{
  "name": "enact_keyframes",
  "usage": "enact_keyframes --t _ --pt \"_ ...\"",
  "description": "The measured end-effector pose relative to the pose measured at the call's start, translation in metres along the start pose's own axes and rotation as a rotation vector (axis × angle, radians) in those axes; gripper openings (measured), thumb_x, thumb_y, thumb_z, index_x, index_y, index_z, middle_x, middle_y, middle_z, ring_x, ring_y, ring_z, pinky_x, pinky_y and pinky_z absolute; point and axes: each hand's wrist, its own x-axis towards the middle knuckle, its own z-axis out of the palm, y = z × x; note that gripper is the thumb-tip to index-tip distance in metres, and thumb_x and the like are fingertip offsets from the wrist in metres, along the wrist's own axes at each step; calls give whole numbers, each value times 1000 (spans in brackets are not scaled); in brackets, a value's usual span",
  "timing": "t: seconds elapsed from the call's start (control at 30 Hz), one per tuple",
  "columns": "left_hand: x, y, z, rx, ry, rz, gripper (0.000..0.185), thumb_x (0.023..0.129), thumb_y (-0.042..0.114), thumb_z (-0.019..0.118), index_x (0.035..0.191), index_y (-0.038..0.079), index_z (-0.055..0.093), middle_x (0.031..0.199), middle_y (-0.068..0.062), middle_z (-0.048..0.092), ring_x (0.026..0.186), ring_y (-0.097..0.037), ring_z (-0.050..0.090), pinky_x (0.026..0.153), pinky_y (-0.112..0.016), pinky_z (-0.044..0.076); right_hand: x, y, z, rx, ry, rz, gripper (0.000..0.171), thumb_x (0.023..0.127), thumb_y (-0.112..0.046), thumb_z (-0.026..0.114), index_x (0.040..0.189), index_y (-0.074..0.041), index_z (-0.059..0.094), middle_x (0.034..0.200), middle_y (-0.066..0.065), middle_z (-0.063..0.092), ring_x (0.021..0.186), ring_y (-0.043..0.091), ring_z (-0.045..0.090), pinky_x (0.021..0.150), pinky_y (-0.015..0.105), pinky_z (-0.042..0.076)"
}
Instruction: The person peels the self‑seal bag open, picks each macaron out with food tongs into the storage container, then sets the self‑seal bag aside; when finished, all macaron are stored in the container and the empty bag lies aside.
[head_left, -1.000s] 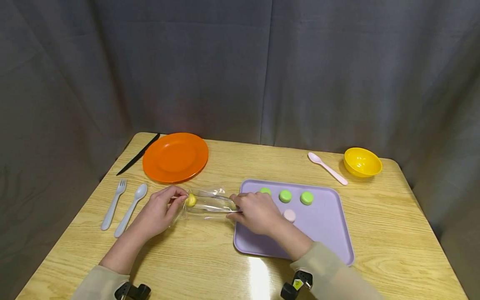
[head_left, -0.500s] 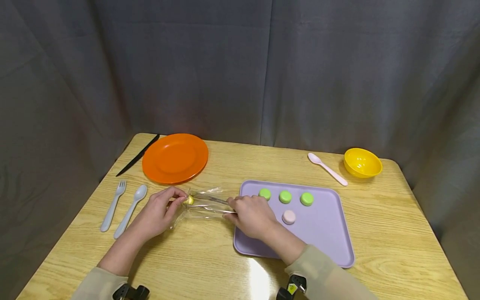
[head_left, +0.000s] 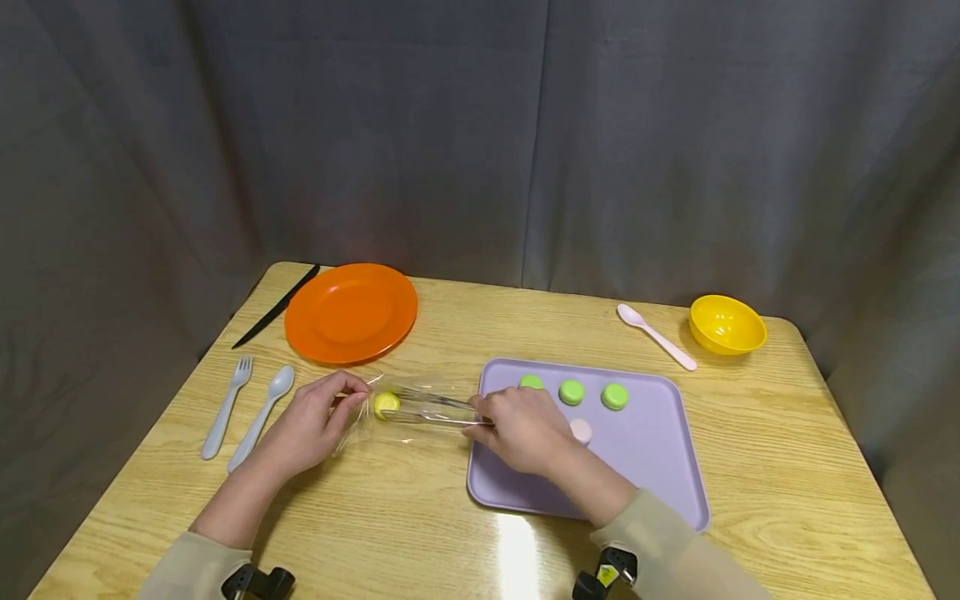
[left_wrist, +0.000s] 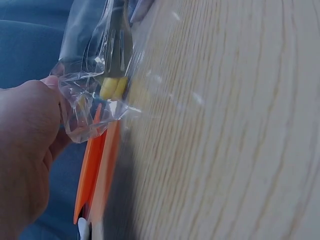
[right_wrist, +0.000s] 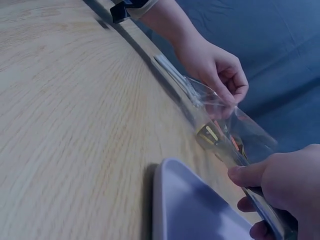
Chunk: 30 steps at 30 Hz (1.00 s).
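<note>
My left hand (head_left: pixel 311 421) pinches the end of a clear plastic bag (head_left: pixel 408 437) between thumb and fingers. A yellow macaron (head_left: pixel 387 406) lies inside the bag, close to those fingertips. With my right hand (head_left: pixel 521 429) I grip metal tongs (head_left: pixel 435 399), whose arms reach leftward into the bag. In the left wrist view the tong tips (left_wrist: pixel 117 52) meet the yellow macaron (left_wrist: pixel 114 88); whether they still squeeze it I cannot tell. The right wrist view has the thumb and fingers round the tongs (right_wrist: pixel 262 205).
Below my right hand is a lilac tray (head_left: pixel 645 483) with green macarons (head_left: pixel 615 397) and a pink one (head_left: pixel 581 431). An orange plate (head_left: pixel 351 314), black knife (head_left: pixel 276 308), grey fork (head_left: pixel 227 408) and grey spoon (head_left: pixel 261 417) lie left; a pink spoon (head_left: pixel 657 337) and yellow bowl (head_left: pixel 727 325) lie back right.
My right hand and the tongs shifted slightly left, then back right. The yellow macaron now shows more fully, a little right of the left fingertips. My left hand barely moved.
</note>
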Motion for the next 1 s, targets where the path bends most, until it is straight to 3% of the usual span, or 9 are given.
enact_keyframes --t 0.13,0.27,0.47,0.77,1.0 --pt "0 1 -2 -2 -21 -3 8 106 5 64 111 11 67 103 5 69 87 -12 61 78 -37 58 -5 5 -6 4 17 12 18 99 -42 76 105 -25 78 78 -8 69 62 13 59 46 35 41" --pt "1 1 -3 5 -22 0 9 106 4 65 110 11 66 103 5 68 87 -11 61 77 -37 58 -6 7 -10 -8 9 20 26 98 -43 78 114 -24 80 78 -12 66 62 11 57 46 36 41" --pt "3 4 -1 -5 -23 30 11 105 1 64 113 10 66 104 -2 71 88 -12 63 77 -36 58 -3 2 -3 10 -27 0 25 98 -46 76 98 -21 74 68 -13 54 59 9 50 45 32 39" --pt "4 1 2 -41 -2 59 11 106 2 63 110 12 61 112 -1 73 104 -19 70 85 -42 60 8 -8 7 -54 -30 17 34 99 -50 74 89 -20 62 73 -10 54 58 13 53 45 33 39" --pt "6 -1 0 -61 -7 62 14 105 0 63 108 13 58 109 0 71 105 -18 70 85 -40 60 17 -16 13 -61 -28 23 33 100 -50 73 89 -20 63 69 -9 53 59 17 56 44 34 38"
